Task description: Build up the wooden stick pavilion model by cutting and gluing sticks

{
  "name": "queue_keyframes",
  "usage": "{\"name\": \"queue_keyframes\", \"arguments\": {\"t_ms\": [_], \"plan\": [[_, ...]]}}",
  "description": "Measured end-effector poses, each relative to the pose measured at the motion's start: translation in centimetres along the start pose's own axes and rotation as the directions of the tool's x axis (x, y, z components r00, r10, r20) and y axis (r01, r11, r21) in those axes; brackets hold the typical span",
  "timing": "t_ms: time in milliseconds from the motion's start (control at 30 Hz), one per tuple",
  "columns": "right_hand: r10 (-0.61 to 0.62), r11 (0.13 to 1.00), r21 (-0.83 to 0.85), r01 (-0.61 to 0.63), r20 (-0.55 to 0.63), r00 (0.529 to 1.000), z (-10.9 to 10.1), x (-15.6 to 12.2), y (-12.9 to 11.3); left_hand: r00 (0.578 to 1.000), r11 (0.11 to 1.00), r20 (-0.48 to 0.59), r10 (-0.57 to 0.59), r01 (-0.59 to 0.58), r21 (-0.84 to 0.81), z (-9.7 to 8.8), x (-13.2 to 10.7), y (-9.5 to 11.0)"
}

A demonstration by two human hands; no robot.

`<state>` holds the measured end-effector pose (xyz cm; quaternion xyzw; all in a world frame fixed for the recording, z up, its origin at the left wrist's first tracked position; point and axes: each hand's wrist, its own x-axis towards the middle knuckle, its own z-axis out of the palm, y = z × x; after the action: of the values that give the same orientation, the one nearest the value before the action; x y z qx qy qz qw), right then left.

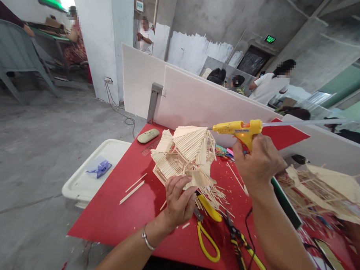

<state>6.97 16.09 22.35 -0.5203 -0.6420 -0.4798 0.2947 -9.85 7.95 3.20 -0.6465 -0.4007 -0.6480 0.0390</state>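
Note:
A model building made of thin wooden sticks [190, 145], with layered sloping roofs, stands on the red tabletop [112, 215]. My right hand [257, 161] is wrapped round the grip of a yellow glue gun [237, 129]. Its nozzle points left, at or close to the model's upper roof; contact is unclear. From the gun's back end sticks out a long clear glue stick [304, 123]. At the model's near lower edge is my left hand [179, 200], fingers loosely curved and thumb apart. Whether its fingertips press on the roof cannot be made out.
Yellow-handled scissors [208, 242] and black-and-yellow pliers [238, 243] lie near me. Loose sticks [132, 191] and a pale oval case [148, 136] lie leftward. White boards [205, 100] stand behind; another stick model [322, 187] is at right. Several people are in the background.

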Motion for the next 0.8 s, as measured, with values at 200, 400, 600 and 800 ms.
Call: {"name": "queue_keyframes", "arguments": {"t_ms": [200,400,600,800], "plan": [[0.009,0.999,0.036,-0.010,0.037,0.999,-0.2,-0.9,0.1,1.000,1.000,-0.006,0.002,-0.002,0.011,0.0,0.1,-0.1],[0.004,0.994,0.112,-0.009,0.047,0.999,-0.9,-1.5,-0.1,1.000,1.000,-0.009,0.003,-0.003,0.020,0.0,0.2,-0.2],[-0.036,0.996,0.084,0.033,0.033,0.999,-1.4,-2.0,-0.3,1.000,1.000,-0.007,0.004,-0.004,0.007,-0.2,0.5,-0.3],[0.005,0.996,0.088,-0.008,0.044,0.999,-0.4,-2.6,-0.1,1.000,1.000,0.006,0.002,-0.002,-0.005,-0.3,0.5,-0.1]]}}
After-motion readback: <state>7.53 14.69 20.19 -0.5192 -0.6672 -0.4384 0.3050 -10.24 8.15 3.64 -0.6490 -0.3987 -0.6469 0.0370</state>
